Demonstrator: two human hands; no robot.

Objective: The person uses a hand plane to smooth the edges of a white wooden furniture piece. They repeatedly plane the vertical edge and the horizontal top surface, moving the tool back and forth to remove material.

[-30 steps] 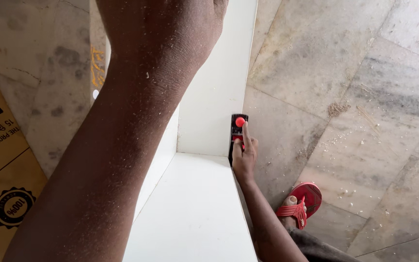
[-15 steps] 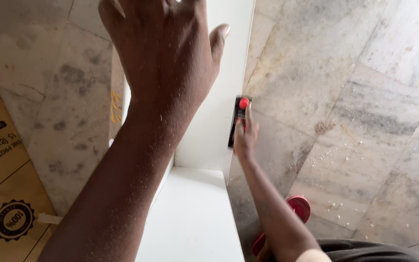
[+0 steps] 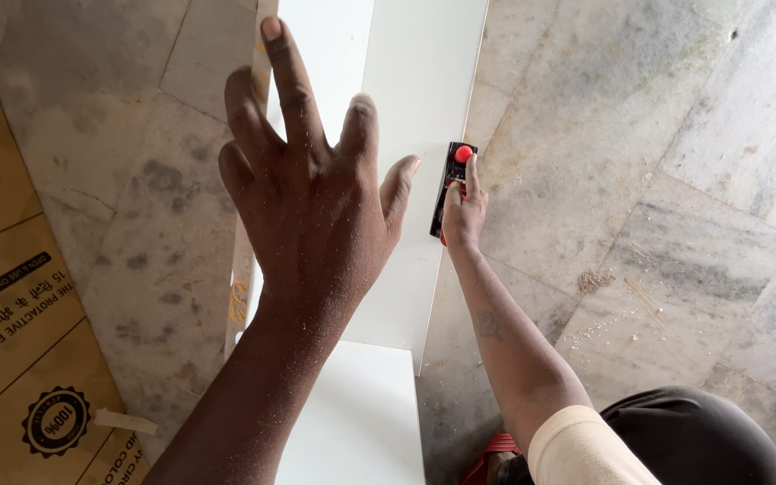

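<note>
Left hand (image 3: 316, 211) near, fingers spread above white board (image 3: 424, 90), right hand (image 3: 462, 211) far, gripping black tool (image 3: 451, 184) at board's right edge.

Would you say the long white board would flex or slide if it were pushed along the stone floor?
The white board looks stiff: its edges run straight. Its smooth face may be slippery, more so with sawdust on the floor. Long and narrow, it would probably swing if pushed at one end.

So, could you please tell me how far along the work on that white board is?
Sawdust on the marble floor suggests some trimming is done. In hand: the right hand holds a black tool with a red knob against the white board edge; the left hand hovers open. What remains cannot be judged.
</note>
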